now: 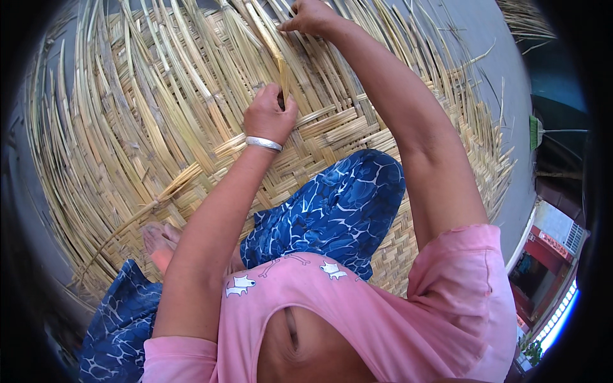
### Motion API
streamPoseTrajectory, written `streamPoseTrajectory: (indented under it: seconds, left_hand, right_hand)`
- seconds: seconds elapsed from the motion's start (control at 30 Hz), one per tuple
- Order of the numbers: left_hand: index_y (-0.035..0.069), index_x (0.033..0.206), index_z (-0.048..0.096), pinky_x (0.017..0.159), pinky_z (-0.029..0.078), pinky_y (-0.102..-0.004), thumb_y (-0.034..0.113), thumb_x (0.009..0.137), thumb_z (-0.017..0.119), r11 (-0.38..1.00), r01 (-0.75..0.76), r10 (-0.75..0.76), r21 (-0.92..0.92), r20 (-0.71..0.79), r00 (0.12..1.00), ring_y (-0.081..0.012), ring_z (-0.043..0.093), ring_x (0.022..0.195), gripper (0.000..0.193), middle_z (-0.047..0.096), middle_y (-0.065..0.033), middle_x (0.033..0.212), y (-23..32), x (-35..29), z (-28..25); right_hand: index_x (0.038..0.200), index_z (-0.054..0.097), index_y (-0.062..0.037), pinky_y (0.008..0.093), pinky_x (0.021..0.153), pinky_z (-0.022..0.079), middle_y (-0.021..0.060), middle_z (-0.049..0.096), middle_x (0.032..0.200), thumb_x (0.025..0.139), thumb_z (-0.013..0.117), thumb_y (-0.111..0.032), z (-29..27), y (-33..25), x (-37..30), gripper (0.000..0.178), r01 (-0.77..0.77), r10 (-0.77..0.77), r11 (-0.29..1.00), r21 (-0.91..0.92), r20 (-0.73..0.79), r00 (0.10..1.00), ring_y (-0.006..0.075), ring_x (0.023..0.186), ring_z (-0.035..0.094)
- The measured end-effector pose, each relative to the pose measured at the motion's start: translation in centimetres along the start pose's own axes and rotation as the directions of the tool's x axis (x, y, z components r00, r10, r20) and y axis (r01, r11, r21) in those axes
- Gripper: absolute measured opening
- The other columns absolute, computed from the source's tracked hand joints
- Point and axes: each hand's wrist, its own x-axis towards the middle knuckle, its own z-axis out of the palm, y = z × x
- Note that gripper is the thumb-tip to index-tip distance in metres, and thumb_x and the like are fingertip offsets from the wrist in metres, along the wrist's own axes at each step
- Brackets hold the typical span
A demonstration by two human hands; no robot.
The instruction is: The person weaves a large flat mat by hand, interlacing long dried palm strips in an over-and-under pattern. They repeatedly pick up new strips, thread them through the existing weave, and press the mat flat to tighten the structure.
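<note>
1. Grey floor (518, 105) frames the scene, curving away at the left and right of the picture; a bundle of dry stalks (527, 19) lies at the upper right, with a building's red and white front at the far right edge.

2. Across most of the frame spreads a woven mat (391, 258), close-plaited at lower right, its long loose strips (96, 96) fanning toward the upper edge and the left.

3. Near the upper middle, my left hand (270, 116), a silvery bangle (264, 143) at its wrist, has its fingers curled closed around a yellow strip (280, 62) that runs up toward the top of the frame.

4. At the top edge, my right hand (313, 18) reaches among the strips with bent fingers; I cannot tell how far open they are or whether they pinch anything.

5. Risk, as I judge it: the yellow strip looks bent above my fist, and a hard pull there could split or crease it. Its neighbours, crowded and overlapping, could snag or be caught up by mistake.

6. My knee, under blue patterned cloth (341, 201), rests over the weave; shifting my weight could drag the plaits askew.

7. Texture: flat, dry, straw-coloured lengths, some grey-streaked, with ragged ends; a twisted crosswise strand (175, 184) runs down toward the lower left.
</note>
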Motion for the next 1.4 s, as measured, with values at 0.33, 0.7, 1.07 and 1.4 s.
streamPoseTrajectory:
  seconds: [0.33,0.7,1.07,1.4]
  left_hand:
    - [0.007,0.077,0.053,0.057,0.048,-0.0412,0.020,0.071,0.062,0.998,-0.062,0.062,-0.001,-0.029,0.998,-0.0323,0.058,0.063,0.017,0.056,-0.0122,0.071,0.1,-0.2,0.0]
    - [0.006,0.082,0.054,0.057,0.046,-0.0404,0.020,0.075,0.061,0.992,-0.047,0.050,-0.119,0.028,0.998,-0.0330,0.057,0.065,0.017,0.056,-0.0133,0.074,0.4,-0.3,-0.7]
    - [0.007,0.095,0.060,0.065,0.048,-0.0376,0.024,0.079,0.061,0.977,0.043,0.000,-0.207,0.203,0.979,-0.0316,0.060,0.076,0.023,0.062,-0.0143,0.081,1.7,-0.7,-2.4]
    - [0.002,0.094,0.063,0.068,0.047,-0.0334,0.026,0.078,0.063,0.995,0.095,-0.087,0.011,0.520,0.849,-0.0247,0.061,0.070,0.029,0.064,-0.0154,0.079,2.9,2.1,-2.9]
  right_hand:
    - [0.102,0.059,0.0023,0.0365,0.068,0.049,0.0141,0.064,0.088,0.068,0.070,-0.018,1.8,2.2,2.1,0.041,-0.002,0.065,0.904,0.428,-0.133,0.989,0.0262,0.074,0.061]
    - [0.106,0.056,-0.0060,0.0214,0.059,0.051,0.0092,0.065,0.083,0.089,0.055,-0.036,-1.6,1.4,-5.5,0.035,-0.255,-0.124,0.491,0.833,0.357,0.926,0.0107,0.072,0.064]
    - [0.091,0.059,-0.0088,0.0269,0.068,0.047,0.0023,0.062,0.079,0.077,0.071,-0.031,-2.3,-1.4,-7.1,0.029,-0.035,-0.279,0.720,0.693,0.336,0.900,0.0112,0.074,0.058]
    - [0.087,0.055,-0.0093,0.0287,0.067,0.052,0.0020,0.061,0.078,0.079,0.068,-0.017,-2.3,3.6,-10.0,0.017,-0.064,0.033,0.361,0.930,0.056,0.998,0.0126,0.073,0.062]
